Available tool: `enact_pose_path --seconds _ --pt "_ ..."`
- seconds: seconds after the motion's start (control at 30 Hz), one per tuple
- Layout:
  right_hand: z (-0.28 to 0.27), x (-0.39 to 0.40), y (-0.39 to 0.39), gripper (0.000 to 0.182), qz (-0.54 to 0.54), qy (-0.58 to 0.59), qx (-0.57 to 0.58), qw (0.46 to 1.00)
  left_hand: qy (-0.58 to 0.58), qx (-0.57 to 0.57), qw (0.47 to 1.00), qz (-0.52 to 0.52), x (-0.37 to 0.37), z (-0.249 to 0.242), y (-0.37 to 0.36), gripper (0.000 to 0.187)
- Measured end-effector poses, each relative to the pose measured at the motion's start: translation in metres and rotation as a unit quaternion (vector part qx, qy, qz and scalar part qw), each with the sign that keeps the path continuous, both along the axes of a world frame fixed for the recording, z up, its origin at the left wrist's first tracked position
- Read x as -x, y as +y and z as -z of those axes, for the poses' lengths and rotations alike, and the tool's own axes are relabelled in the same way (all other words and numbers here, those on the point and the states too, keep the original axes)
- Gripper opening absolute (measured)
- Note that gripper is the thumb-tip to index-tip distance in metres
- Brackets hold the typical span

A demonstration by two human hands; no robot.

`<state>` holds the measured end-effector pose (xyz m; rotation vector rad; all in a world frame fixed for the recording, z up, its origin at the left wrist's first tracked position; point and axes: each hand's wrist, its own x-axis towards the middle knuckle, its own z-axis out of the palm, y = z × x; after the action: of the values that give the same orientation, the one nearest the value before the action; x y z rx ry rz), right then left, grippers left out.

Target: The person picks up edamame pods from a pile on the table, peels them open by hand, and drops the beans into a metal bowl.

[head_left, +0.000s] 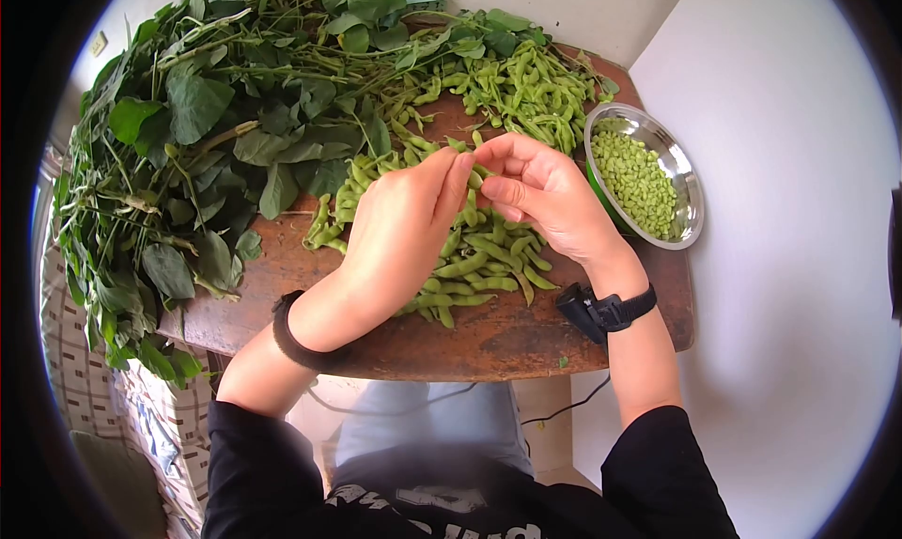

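Observation:
Between my two hands, above the middle of the table, is a green soybean pod [477,175]. The fingers of my left hand [402,221] are pinched together at its left end, with the back of the hand toward me. My right hand [543,193] grips the other end between thumb and fingers. Loose soybean pods [479,262] lie in a heap under and in front of both hands. To the right of my right hand, a metal bowl [689,196] sits tilted and holds shelled green soybeans [634,177].
A large pile of leafy soybean plants [216,135] covers the left and back of the wooden table [423,351]. Another heap of pods [536,93] lies at the back right. A white wall [780,257] stands along the right side. A dark cable [564,409] hangs below the front edge.

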<state>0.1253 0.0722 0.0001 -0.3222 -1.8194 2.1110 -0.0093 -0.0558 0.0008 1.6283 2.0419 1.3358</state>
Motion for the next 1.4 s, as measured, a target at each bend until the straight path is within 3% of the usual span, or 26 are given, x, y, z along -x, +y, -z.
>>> enact_pose_path --seconds 0.33,0.9,1.07,1.13,1.27,1.33,1.4 --pt "0.007 0.004 -0.005 0.027 -0.029 0.007 0.1 0.995 0.087 -0.014 0.996 -0.002 -0.006 0.004 -0.002 0.024" --pt "0.009 0.001 -0.001 0.015 -0.056 0.019 0.095 0.994 0.022 -0.011 0.999 0.025 -0.004 0.0 -0.001 0.026" --pt "0.009 0.003 -0.005 0.02 -0.009 0.007 0.095 0.995 0.021 -0.009 1.0 0.004 0.0 0.003 0.001 0.027" --pt "0.009 0.0 0.002 0.023 -0.001 0.006 0.057 0.998 0.003 -0.018 1.0 -0.007 0.001 0.0 0.001 0.029" --pt "-0.01 -0.015 0.019 0.023 0.189 0.041 -0.098 0.976 -0.022 -0.04 0.999 -0.008 -0.001 -0.005 0.0 0.032" --pt "-0.023 -0.033 0.037 0.024 0.331 -0.015 -0.294 0.897 -0.023 -0.036 0.999 0.0 0.0 -0.005 0.0 0.032" --pt "-0.023 -0.049 0.055 0.025 0.465 -0.087 -0.425 0.772 -0.024 -0.033 0.999 0.008 -0.001 -0.005 0.0 0.032"
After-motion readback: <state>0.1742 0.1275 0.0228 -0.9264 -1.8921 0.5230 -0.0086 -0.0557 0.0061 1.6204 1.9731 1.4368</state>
